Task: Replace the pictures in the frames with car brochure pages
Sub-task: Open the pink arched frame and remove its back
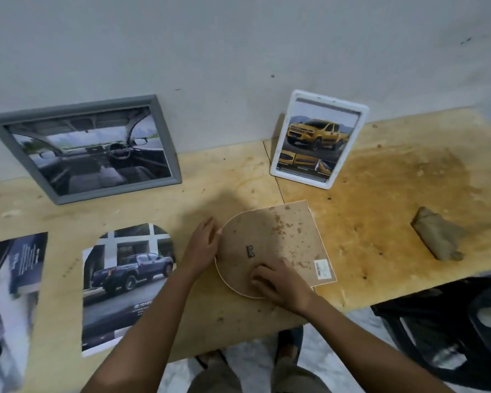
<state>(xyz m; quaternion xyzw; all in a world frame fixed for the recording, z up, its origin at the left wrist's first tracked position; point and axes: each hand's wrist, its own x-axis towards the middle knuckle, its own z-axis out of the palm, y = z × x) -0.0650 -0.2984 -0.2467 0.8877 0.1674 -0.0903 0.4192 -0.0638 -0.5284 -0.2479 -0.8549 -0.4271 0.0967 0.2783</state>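
Now, at the far left a spare brochure page [9,293] lies flat, and behind it the grey frame [165,137] leans on the wall, already showing a car interior. Next comes the arch-cut page [125,282] with its blue pickup. We judge it was trimmed to suit the arched frame [267,234] just to its right, and kept close for slipping in. That frame lies face down near the front of the table [380,222] so we can reach its back, which shows a speckled brown backing board, a small metal hanger [250,251], a barcode sticker [322,269] and a pale rim along the curve. Our left hand [203,245] curls round the curved rim to steady it. Our right hand [278,282] sets bent fingers on the backing, and we cannot tell whether they press or pinch. Further right, the white frame [278,154] holds a yellow truck page, and a brown lump [437,239] lies well apart.
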